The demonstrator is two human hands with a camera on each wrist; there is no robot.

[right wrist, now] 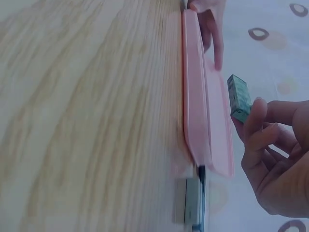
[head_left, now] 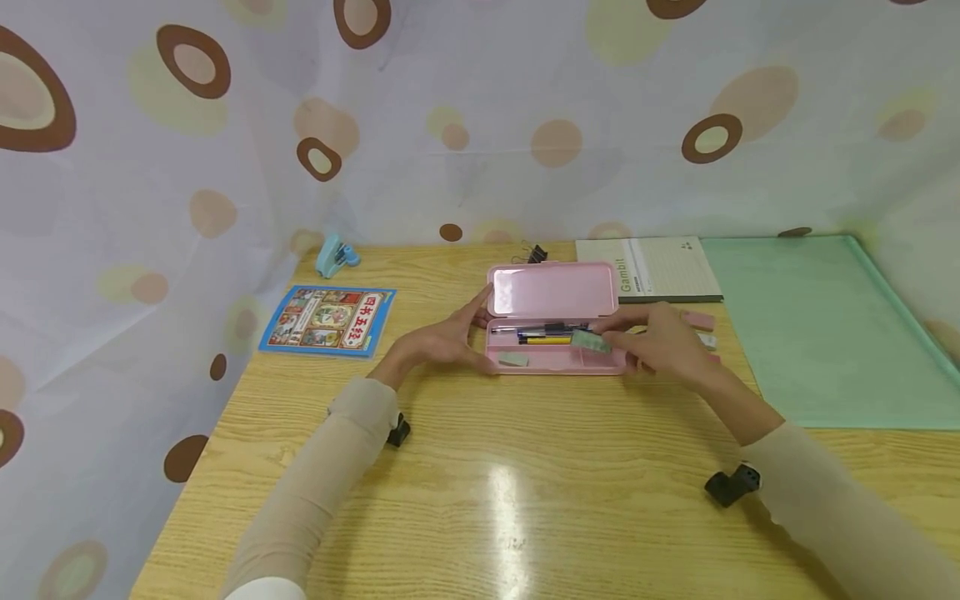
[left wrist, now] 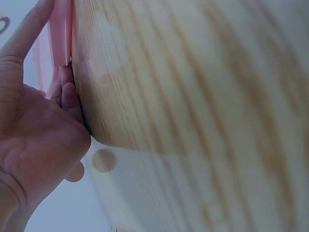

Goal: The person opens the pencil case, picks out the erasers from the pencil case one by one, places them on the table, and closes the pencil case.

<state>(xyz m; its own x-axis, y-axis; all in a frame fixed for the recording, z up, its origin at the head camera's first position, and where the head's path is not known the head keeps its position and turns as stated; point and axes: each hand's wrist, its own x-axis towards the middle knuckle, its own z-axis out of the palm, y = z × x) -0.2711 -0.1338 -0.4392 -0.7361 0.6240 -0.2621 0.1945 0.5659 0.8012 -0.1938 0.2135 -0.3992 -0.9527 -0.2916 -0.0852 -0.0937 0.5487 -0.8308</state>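
A pink pencil case [head_left: 553, 290] lies on the table with its lid up. Pens and a yellow pencil-like stick [head_left: 545, 340] lie along its back compartment, and a pale green eraser [head_left: 513, 359] sits in the front left one. My right hand [head_left: 663, 346] pinches a small green patterned block, like an eraser [head_left: 591, 342], between thumb and fingers over the case's right part. At the case's left end is my left hand [head_left: 447, 337], thumb stretched to the front corner and fingers spread against the lid's side. The left wrist view shows the palm [left wrist: 43, 130] beside the case.
Right of the case, a pink block [head_left: 699, 320] and a pale block [head_left: 707, 341] lie partly behind my right hand. A notebook [head_left: 667, 267] and a black binder clip [head_left: 537, 254] are behind. A green mat [head_left: 840, 333] covers the right; a blue-edged booklet [head_left: 327, 320] and blue punch-like tool [head_left: 336, 255] lie left.
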